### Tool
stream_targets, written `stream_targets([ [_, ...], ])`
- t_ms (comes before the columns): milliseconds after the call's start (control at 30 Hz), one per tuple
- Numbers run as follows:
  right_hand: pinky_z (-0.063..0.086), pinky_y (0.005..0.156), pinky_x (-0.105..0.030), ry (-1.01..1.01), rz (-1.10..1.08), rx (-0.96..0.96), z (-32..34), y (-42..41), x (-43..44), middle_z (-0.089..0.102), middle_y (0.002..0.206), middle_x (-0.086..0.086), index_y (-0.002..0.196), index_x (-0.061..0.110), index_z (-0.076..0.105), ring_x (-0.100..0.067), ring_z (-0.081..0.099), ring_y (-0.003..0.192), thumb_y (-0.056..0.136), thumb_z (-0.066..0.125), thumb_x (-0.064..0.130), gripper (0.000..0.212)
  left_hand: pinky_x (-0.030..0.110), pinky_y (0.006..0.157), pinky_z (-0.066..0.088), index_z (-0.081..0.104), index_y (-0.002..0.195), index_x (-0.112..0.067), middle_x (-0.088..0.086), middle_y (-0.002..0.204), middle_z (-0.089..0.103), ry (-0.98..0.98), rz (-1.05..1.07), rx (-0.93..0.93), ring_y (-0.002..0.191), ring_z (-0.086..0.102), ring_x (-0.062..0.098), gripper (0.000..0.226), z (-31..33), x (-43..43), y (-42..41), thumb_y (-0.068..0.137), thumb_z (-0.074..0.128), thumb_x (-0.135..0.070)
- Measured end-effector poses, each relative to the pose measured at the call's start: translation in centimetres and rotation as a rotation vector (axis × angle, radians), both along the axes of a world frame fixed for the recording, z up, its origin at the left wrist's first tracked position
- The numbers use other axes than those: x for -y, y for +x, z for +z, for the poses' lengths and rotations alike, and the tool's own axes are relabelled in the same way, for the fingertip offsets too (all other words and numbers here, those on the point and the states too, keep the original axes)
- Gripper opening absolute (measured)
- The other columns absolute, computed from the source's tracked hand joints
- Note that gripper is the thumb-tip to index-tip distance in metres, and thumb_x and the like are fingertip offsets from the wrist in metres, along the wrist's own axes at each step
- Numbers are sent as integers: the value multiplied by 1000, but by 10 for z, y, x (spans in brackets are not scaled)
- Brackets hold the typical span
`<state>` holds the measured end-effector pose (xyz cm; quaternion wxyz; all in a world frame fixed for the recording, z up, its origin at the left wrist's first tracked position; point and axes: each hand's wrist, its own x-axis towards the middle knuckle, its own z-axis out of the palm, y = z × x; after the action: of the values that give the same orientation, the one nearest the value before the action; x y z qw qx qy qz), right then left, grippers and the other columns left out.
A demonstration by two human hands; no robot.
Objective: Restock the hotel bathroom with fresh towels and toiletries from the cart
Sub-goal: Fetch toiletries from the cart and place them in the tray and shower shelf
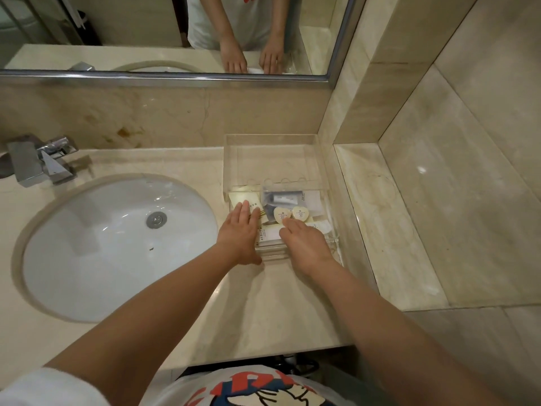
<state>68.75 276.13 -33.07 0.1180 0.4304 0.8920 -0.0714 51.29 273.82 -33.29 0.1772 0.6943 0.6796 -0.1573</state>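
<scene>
The left hand (240,230) is lying flat, fingers straight and close together, and it is pressing down on the cream packets (243,198) at the left side of a clear plastic tray (232,159). Just beside it, the right hand (304,244) is also stretching out palm down with straight fingers and is covering the near right part of the same tray. Whether this palm is touching the packets beneath it I cannot tell. Neither hand is gripping anything.

The toiletries are sitting inside the tray, under and just beyond the fingertips. Two heart-shaped pieces (282,214) are lying side by side right ahead of the right hand's fingers, and a grey sachet (283,196) is lying a little farther out. The far half of the tray is showing only its clear floor.

The tray is resting on a beige stone counter (263,312), tight against the wall corner. To the left of the left hand, a white sink (117,244) is sitting in the counter, with a chrome tap (44,162) behind it. Above, a mirror (131,27) is reflecting both hands.
</scene>
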Motion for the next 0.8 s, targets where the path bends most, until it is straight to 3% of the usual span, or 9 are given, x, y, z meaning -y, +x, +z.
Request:
stream_targets([
  [167,28,115,-40,-34,-41,-45,2,0,-4,9,164,-9,131,13,49,-26,9,152,81,67,1,55,41,123,2,-13,154,-11,17,160,-18,-28,-47,-11,149,-14,32,133,-1,-11,-3,68,74,-64],
  [267,19,121,-41,-68,-69,-36,4,0,-9,1,165,-5,135,15,46,-25,3,152,82,67,5,57,42,123,3,-11,154,-11,18,161,-17,-33,-54,1,149,-13,32,134,0,-15,-4,66,75,-65],
  [633,18,121,-42,-103,-141,-94,12,5,-18,2,166,1,127,15,49,-21,2,153,84,58,2,46,42,121,8,-9,155,-24,19,161,-9,-34,-67,51,150,-9,32,134,12,-28,-3,61,79,-62],
  [800,21,120,-41,-112,-138,-98,16,5,-18,5,166,1,125,14,49,-21,5,152,83,57,1,44,46,122,4,-7,155,-28,22,159,-16,-69,-79,34,148,-15,35,129,11,-28,2,64,78,-62],
])
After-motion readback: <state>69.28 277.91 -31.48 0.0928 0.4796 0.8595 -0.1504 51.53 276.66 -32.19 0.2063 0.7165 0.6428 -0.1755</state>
